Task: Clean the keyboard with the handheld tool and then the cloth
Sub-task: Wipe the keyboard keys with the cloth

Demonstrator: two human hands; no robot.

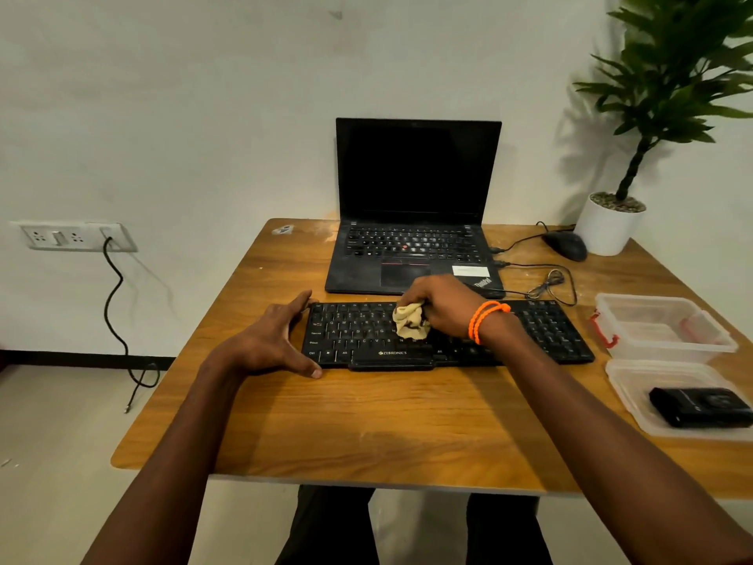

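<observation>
A black keyboard (pixel 542 332) lies across the middle of the wooden table (pixel 366 422). My right hand (pixel 442 307) grips a crumpled yellowish cloth (pixel 409 320) and presses it onto the keys in the keyboard's middle. My left hand (pixel 277 340) is spread against the keyboard's left end, with the thumb at the near corner and the fingers at the far corner. The black handheld tool (pixel 701 406) lies in a clear plastic tray (pixel 635 397) at the right edge of the table.
An open black laptop (pixel 411 222) stands just behind the keyboard. A clear plastic box (pixel 660 324) sits to the right. A black mouse (pixel 566 244), its coiled cable (pixel 550 283) and a white-potted plant (pixel 611 226) occupy the far right corner.
</observation>
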